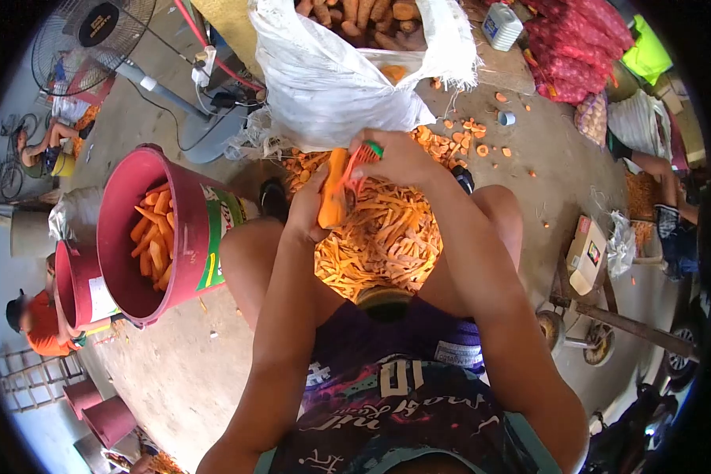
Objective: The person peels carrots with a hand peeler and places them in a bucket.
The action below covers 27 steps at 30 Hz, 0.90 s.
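Note:
My left hand is wrapped round an orange carrot, held nearly upright above my lap. In my right hand is a red peeler with a green end, close against the carrot's right side. Below both hands, a heap of carrot peelings lies between my legs. A large white sack stands just beyond my hands, its mouth full of unpeeled carrots. To my left, a dark pink tub contains several peeled carrots.
Cut carrot ends litter the floor around the sack. A standing fan is at the upper left. Red mesh sacks and a white jug stand at the upper right. A cart is on the right; other people sit at both sides.

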Tool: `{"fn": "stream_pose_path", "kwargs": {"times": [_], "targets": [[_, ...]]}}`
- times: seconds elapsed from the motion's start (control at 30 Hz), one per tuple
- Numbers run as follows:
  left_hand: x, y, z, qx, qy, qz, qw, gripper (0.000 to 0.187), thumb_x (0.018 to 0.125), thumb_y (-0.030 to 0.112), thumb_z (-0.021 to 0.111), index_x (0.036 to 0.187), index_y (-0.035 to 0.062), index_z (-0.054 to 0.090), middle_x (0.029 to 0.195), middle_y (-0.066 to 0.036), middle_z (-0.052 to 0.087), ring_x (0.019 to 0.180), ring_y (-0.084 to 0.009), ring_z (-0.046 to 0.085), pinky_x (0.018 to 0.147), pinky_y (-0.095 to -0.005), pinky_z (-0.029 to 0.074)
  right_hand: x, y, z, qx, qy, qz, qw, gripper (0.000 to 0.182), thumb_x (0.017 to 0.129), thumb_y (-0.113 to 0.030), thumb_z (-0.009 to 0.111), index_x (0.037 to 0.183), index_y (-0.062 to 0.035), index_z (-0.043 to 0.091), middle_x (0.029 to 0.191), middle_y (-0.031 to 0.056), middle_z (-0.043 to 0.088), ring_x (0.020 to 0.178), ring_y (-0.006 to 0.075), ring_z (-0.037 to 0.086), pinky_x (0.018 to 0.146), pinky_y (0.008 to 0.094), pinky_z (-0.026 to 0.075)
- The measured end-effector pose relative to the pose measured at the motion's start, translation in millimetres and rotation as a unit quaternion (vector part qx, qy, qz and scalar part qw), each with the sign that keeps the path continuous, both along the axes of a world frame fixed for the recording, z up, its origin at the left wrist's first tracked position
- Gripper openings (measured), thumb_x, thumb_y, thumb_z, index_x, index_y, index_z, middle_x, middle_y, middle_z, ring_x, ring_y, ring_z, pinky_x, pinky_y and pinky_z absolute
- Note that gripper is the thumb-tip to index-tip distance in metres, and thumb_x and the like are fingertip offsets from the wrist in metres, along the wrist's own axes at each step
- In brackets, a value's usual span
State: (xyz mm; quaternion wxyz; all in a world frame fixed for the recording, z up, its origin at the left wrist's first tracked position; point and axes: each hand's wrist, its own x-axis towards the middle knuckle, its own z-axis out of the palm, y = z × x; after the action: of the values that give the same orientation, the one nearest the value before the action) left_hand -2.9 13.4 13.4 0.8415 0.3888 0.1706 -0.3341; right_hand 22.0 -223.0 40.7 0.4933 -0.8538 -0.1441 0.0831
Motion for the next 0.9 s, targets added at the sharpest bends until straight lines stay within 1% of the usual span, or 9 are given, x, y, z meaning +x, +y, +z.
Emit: {"fn": "stream_pose_path", "kwargs": {"times": [0.23, 0.33, 0.37, 0.43, 0.47, 0.57, 0.67, 0.8, 0.9], "targets": [[-11, 12, 18, 0.013, -0.028, -0.07, 0.997, 0.041, 0.113, 0.042, 0.051, 0.135, 0.0088, 0.059, 0.099, -0.006, 0.07, 0.076, -0.0203, 0.069, 0.063, -0.0338, 0.059, 28, -37, -1, -0.075, -0.009, -0.243, 0.967, 0.06, 0.082, -0.035, 0.091, 0.129, -0.0095, 0.065, 0.112, 0.0151, 0.074, 0.105, 0.0282, 0.071, 0.093, 0.0376, 0.055], [-5, 10, 3, 0.021, 0.016, 0.047, 0.999, 0.042, 0.113, 0.043, 0.051, 0.135, 0.0092, 0.059, 0.098, -0.006, 0.07, 0.076, -0.0202, 0.068, 0.063, -0.0336, 0.058, 7, -18, 29, -0.032, 0.066, -0.15, 0.986, 0.062, 0.081, -0.037, 0.091, 0.131, -0.009, 0.065, 0.115, 0.0168, 0.074, 0.107, 0.0301, 0.071, 0.095, 0.0384, 0.054], [5, 24, -29, 0.001, 0.003, 0.033, 0.999, 0.043, 0.113, 0.044, 0.049, 0.138, 0.0101, 0.058, 0.101, -0.006, 0.07, 0.08, -0.0203, 0.068, 0.066, -0.0343, 0.059, 0, -8, 28, -0.034, 0.065, -0.146, 0.987, 0.062, 0.081, -0.037, 0.091, 0.131, -0.009, 0.065, 0.115, 0.0168, 0.074, 0.107, 0.0301, 0.071, 0.095, 0.0384, 0.054], [2, 13, -12, 0.005, 0.003, 0.034, 0.999, 0.043, 0.114, 0.043, 0.047, 0.139, 0.0108, 0.058, 0.103, -0.006, 0.07, 0.08, -0.0203, 0.069, 0.066, -0.0345, 0.059, -9, 6, 19, -0.017, 0.029, 0.006, 0.999, 0.069, 0.08, -0.039, 0.091, 0.135, -0.0084, 0.064, 0.122, 0.018, 0.074, 0.112, 0.0329, 0.071, 0.097, 0.0399, 0.053], [0, 6, -4, 0.011, 0.004, 0.029, 1.0, 0.042, 0.114, 0.043, 0.046, 0.139, 0.0114, 0.058, 0.105, -0.007, 0.07, 0.081, -0.0202, 0.069, 0.067, -0.0346, 0.06, -9, 10, 15, -0.018, 0.029, 0.006, 0.999, 0.069, 0.08, -0.039, 0.091, 0.135, -0.0084, 0.064, 0.122, 0.018, 0.074, 0.112, 0.0329, 0.071, 0.097, 0.0399, 0.053], [-2, -1, -5, 0.022, 0.012, -0.008, 1.0, 0.042, 0.114, 0.043, 0.045, 0.141, 0.0125, 0.057, 0.108, -0.007, 0.07, 0.082, -0.0205, 0.07, 0.067, -0.0351, 0.06, -9, 7, 10, 0.003, 0.057, 0.047, 0.997, 0.064, 0.079, -0.034, 0.093, 0.129, -0.0052, 0.066, 0.126, 0.0104, 0.074, 0.118, 0.0252, 0.069, 0.106, 0.0383, 0.051], [-7, -5, 6, 0.073, -0.017, -0.025, 0.997, 0.043, 0.114, 0.044, 0.046, 0.14, 0.0122, 0.057, 0.106, -0.008, 0.071, 0.083, -0.0205, 0.071, 0.068, -0.0357, 0.061, 4, -5, -5, -0.03, -0.033, -0.081, 0.996, 0.065, 0.079, -0.036, 0.091, 0.132, -0.0065, 0.066, 0.124, 0.0173, 0.074, 0.115, 0.0341, 0.07, 0.1, 0.0416, 0.054], [-12, 8, 18, 0.091, -0.037, -0.091, 0.991, 0.042, 0.113, 0.044, 0.048, 0.136, 0.0107, 0.058, 0.103, -0.008, 0.07, 0.078, -0.0202, 0.07, 0.065, -0.0356, 0.06, 30, -41, -4, -0.065, 0.006, -0.236, 0.969, 0.062, 0.082, -0.033, 0.09, 0.133, -0.0083, 0.064, 0.118, 0.0174, 0.074, 0.111, 0.0318, 0.072, 0.097, 0.0412, 0.055], [-9, 7, 12, 0.038, 0.023, 0.019, 0.999, 0.041, 0.113, 0.045, 0.048, 0.133, 0.0098, 0.057, 0.1, -0.008, 0.07, 0.072, -0.0204, 0.069, 0.058, -0.0352, 0.059, 13, -25, 17, -0.065, 0.03, -0.183, 0.98, 0.06, 0.082, -0.036, 0.09, 0.128, -0.0083, 0.064, 0.12, 0.0155, 0.074, 0.112, 0.0312, 0.071, 0.097, 0.0422, 0.054]]}}
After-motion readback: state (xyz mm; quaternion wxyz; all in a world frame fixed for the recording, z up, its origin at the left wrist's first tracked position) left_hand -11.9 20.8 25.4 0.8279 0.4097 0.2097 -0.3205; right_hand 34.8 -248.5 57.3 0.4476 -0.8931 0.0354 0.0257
